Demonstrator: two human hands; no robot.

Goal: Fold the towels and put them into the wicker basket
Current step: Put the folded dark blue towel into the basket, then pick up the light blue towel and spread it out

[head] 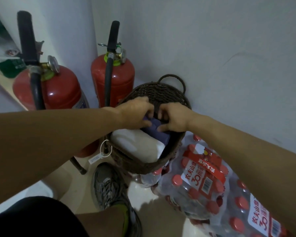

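A dark brown wicker basket [162,93] with loop handles stands in the corner, partly atop shrink-wrapped bottles. Inside lie a folded white towel [137,142] toward me and a folded purple towel [156,130] behind it. My left hand [137,112] and my right hand [172,118] both reach into the basket, fingers curled on the purple towel's top edge. Most of the purple towel is hidden under my hands.
Two red fire extinguishers [56,86] [114,77] stand left of the basket against the wall. Packs of red-capped water bottles [203,182] fill the floor at right. My shoe [109,185] rests on the tiled floor below the basket. A white tag [95,158] hangs from the basket.
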